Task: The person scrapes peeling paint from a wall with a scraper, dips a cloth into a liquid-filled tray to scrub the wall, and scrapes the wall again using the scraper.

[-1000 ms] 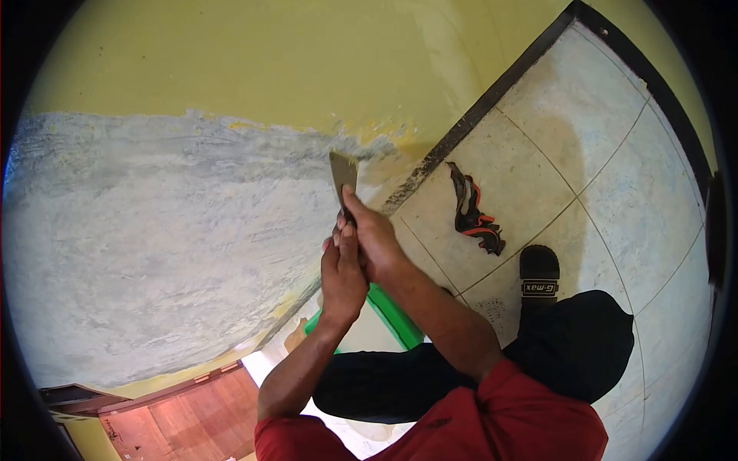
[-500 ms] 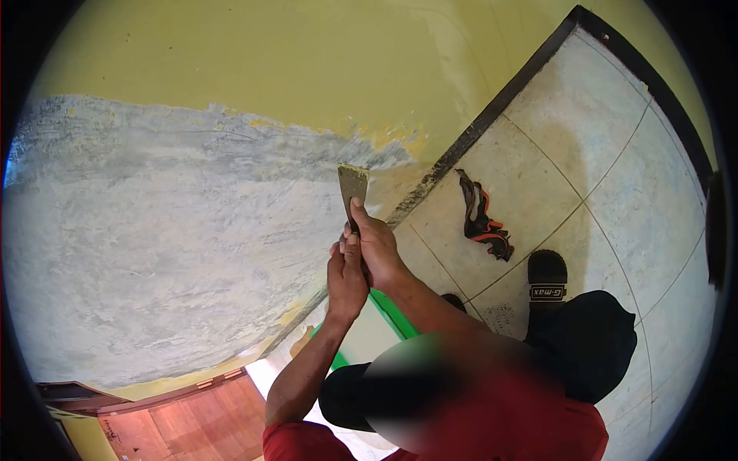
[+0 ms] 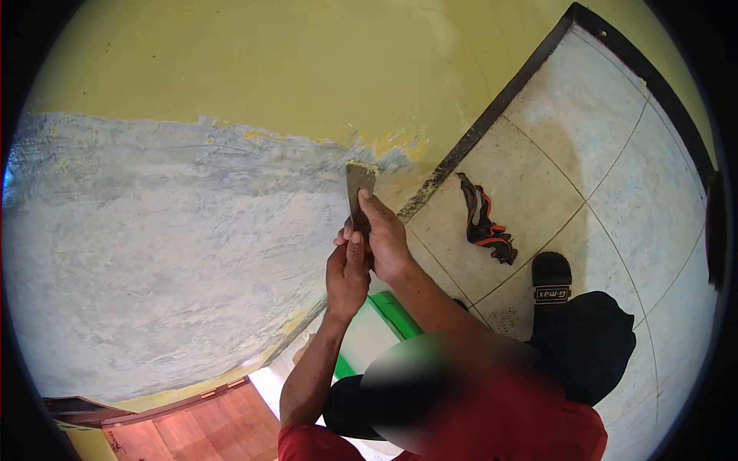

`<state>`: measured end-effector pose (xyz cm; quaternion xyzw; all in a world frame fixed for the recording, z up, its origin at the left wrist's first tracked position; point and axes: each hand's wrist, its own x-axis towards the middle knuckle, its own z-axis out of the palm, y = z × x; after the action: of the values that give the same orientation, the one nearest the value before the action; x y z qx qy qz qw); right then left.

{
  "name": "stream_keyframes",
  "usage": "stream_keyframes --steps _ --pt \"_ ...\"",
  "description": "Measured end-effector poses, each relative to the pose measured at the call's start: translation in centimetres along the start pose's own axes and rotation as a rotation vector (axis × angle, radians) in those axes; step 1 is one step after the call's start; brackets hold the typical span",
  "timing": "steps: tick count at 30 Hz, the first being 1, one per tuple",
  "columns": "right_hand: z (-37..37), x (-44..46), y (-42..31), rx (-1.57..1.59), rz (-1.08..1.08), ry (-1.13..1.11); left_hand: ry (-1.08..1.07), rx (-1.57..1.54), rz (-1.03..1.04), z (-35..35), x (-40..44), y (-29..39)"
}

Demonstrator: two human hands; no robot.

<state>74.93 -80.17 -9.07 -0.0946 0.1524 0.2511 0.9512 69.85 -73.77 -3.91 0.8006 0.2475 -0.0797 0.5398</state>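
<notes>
My right hand (image 3: 387,240) is closed around a putty knife (image 3: 360,180), its thumb lying along the metal blade. Just below it, my left hand (image 3: 347,278) wraps the handle end, fingers against the right hand. The handle is mostly hidden by both hands. Pale yellowish scrapings sit along the blade's edge, which is at the wall, near the border between yellow-green paint (image 3: 269,61) and the scraped grey-white area (image 3: 169,261). Rough yellow flakes of paint show just above the blade.
A dark, orange-edged strappy item (image 3: 484,223) lies on the tiled floor (image 3: 530,173). A dark baseboard (image 3: 500,107) lines the wall. Beneath my arms is a green and white object (image 3: 396,316). My sandalled foot (image 3: 551,278) is at right, a reddish-brown wood panel (image 3: 207,426) at lower left.
Both hands and the putty knife have shifted slightly right in the view. The wall's paint border appears a little lower at left as the camera moved. The grip is unchanged.
</notes>
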Motion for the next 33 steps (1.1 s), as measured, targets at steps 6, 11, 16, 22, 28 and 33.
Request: stream_keyframes --steps 6,11,16,22,28,33 --pt "-0.1 -0.1 -0.8 0.085 0.118 -0.003 -0.011 0.151 -0.033 0.9 -0.5 1.1" --pt "-0.4 0.3 -2.8 0.095 0.109 0.066 0.031 0.168 0.028 2.9 0.4 1.6" --pt "-0.2 -0.1 -2.8 0.072 0.202 0.088 0.014 0.119 -0.013 3.3 -0.5 2.1" --pt "0.1 -0.5 -1.9 0.089 0.272 0.083 0.034 0.122 -0.017 2.9 -1.6 2.5" --pt "0.1 0.1 -3.0 0.144 0.236 0.07 0.086 0.238 -0.033 3.3 -0.8 2.6" --pt "0.4 -0.3 -1.4 0.042 0.232 0.088 0.083 0.322 0.137 1.5 -0.7 0.0"
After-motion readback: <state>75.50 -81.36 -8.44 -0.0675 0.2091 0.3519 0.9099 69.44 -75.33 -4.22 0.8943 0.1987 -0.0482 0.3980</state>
